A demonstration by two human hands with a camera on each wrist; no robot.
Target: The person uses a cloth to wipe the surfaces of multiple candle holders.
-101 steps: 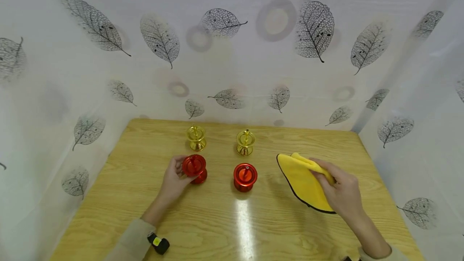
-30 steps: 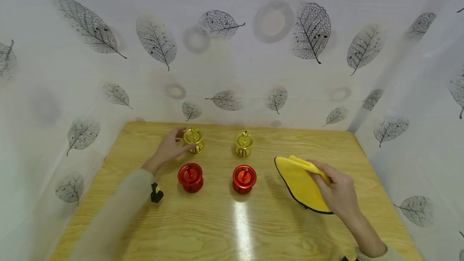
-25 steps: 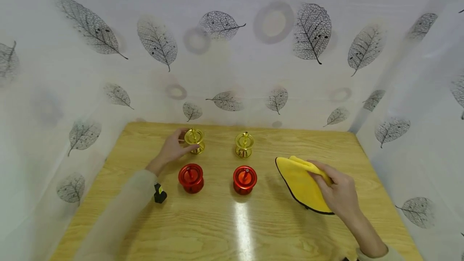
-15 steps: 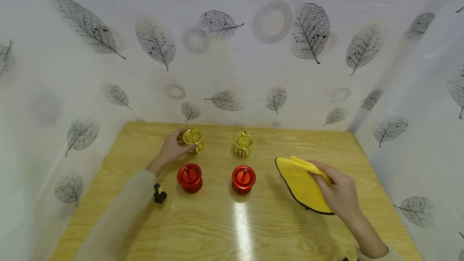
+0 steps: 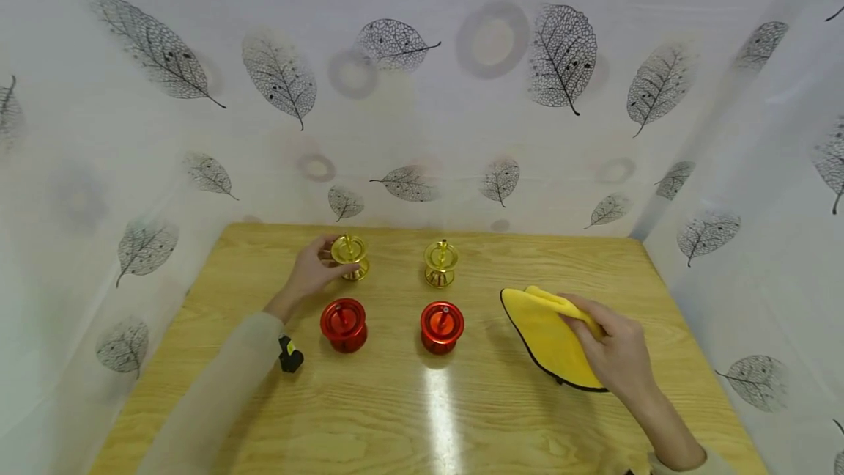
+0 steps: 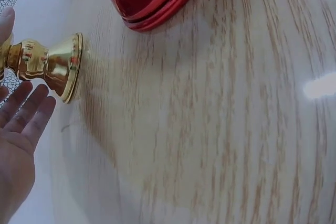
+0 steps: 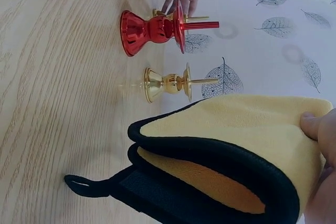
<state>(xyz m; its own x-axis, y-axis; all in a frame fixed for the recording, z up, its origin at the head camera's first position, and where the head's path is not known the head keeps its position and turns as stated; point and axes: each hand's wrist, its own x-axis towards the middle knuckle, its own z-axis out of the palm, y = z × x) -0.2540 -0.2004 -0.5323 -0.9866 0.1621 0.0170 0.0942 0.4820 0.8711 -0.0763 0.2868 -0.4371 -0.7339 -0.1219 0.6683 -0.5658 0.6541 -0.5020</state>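
My left hand holds the back left gold candle holder, thumb on the near side and fingers around the far side. In the left wrist view, the gold holder's flared foot shows between the thumb and the spread fingers. In front of it stands a red spiked candle holder. My right hand grips a folded yellow cloth with black edging, raised over the right of the table. In the right wrist view, the cloth's black loop hangs free.
A second gold candle holder stands at the back, right of the held one. A second red candle holder stands in front of that. The wooden table meets a white leaf-printed curtain at its back and sides.
My left hand has gone from the left red candle holder to the gold one behind it. That red holder now stands slightly nearer me. The right hand with the cloth has barely moved.
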